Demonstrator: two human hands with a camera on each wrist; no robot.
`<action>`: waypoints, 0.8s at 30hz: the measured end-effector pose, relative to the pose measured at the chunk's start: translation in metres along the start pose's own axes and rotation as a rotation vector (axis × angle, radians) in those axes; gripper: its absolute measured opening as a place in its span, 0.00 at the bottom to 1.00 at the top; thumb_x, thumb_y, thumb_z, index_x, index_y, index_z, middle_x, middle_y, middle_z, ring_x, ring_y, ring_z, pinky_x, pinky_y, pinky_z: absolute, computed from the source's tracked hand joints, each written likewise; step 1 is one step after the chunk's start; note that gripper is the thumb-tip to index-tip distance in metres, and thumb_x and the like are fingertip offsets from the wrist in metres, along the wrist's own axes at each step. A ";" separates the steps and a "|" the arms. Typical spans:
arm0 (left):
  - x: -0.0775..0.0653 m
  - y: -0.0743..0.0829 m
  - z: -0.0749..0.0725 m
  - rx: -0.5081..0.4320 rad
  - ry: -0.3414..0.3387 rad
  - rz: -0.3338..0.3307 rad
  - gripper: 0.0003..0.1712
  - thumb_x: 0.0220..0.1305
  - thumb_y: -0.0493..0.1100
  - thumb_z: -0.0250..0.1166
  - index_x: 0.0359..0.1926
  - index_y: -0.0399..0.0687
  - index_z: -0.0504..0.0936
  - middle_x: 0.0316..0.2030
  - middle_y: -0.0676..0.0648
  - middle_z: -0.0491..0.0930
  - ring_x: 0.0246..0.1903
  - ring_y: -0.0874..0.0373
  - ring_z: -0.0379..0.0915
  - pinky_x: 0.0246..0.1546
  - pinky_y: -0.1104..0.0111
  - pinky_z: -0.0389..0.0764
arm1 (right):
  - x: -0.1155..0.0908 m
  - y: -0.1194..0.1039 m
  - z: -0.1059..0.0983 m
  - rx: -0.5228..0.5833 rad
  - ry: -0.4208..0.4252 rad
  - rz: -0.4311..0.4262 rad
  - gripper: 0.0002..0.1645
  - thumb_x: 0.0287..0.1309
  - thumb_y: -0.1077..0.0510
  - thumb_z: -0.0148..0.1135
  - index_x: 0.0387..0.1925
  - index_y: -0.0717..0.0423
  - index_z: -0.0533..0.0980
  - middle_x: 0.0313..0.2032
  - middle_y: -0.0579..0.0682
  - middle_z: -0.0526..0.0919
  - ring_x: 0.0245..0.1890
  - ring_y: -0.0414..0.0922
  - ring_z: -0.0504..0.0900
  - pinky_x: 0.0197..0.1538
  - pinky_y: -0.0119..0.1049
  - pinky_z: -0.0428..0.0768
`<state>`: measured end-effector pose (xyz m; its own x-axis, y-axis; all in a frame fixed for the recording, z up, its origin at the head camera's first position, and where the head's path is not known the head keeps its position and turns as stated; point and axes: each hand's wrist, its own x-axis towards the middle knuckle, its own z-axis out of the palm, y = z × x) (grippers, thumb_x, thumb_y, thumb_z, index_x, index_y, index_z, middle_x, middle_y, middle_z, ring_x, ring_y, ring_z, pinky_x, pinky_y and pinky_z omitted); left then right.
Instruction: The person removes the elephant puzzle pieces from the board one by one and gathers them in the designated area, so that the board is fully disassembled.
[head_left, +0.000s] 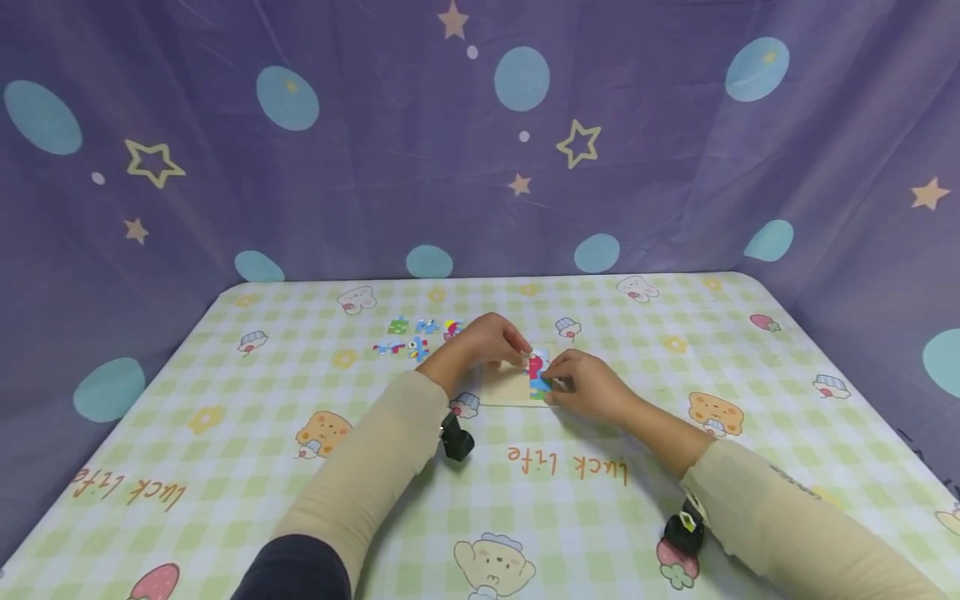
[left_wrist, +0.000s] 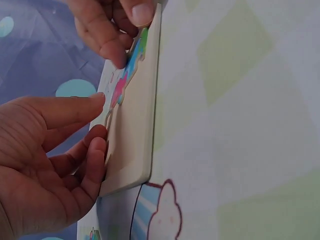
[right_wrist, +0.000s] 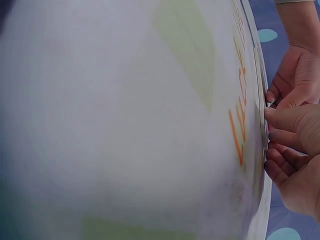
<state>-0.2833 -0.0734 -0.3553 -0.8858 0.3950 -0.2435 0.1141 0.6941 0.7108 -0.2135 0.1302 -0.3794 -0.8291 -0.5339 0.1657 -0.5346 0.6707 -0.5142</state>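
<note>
A shallow wooden puzzle board (head_left: 504, 387) lies on the table, its left part showing bare wood. Joined jigsaw pieces (head_left: 539, 385) in pink, blue and green fill a strip toward its right side. At the board's far edge, my left hand (head_left: 491, 342) has its fingertips near the top of the strip; the left wrist view shows nothing between them. My right hand (head_left: 592, 387) is bent over the strip from the right, thumb by the green near end and index finger touching the blue part. In the right wrist view, both hands partly hide the pieces.
Several loose jigsaw pieces (head_left: 417, 347) lie left of the board, some partly behind the left hand. A checked tablecloth (head_left: 390, 517) with printed drawings covers the table. Behind it hangs a purple curtain (head_left: 420, 167). A small black device (head_left: 456, 437) sits at the left wrist.
</note>
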 end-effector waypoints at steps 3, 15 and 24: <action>0.001 0.002 0.001 0.066 0.009 0.001 0.11 0.52 0.38 0.75 0.40 0.48 0.89 0.30 0.53 0.84 0.24 0.61 0.72 0.28 0.73 0.75 | 0.000 0.002 0.000 0.038 -0.003 0.011 0.21 0.51 0.61 0.74 0.47 0.66 0.83 0.44 0.54 0.80 0.41 0.47 0.77 0.45 0.40 0.76; 0.002 0.005 0.012 0.219 0.086 0.027 0.08 0.49 0.41 0.77 0.34 0.52 0.90 0.26 0.56 0.83 0.33 0.61 0.74 0.43 0.70 0.73 | 0.001 0.009 0.002 0.142 0.002 0.028 0.20 0.52 0.61 0.73 0.47 0.66 0.82 0.43 0.53 0.78 0.37 0.45 0.75 0.39 0.34 0.75; 0.000 0.008 0.015 0.212 0.087 0.021 0.06 0.51 0.38 0.76 0.33 0.49 0.90 0.27 0.55 0.82 0.32 0.60 0.73 0.43 0.70 0.74 | 0.004 0.009 0.003 0.135 -0.007 0.051 0.19 0.52 0.61 0.73 0.46 0.65 0.83 0.43 0.51 0.78 0.38 0.44 0.74 0.41 0.34 0.74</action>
<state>-0.2752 -0.0586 -0.3596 -0.9166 0.3636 -0.1660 0.2164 0.8007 0.5586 -0.2211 0.1332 -0.3859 -0.8534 -0.5046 0.1304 -0.4641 0.6219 -0.6308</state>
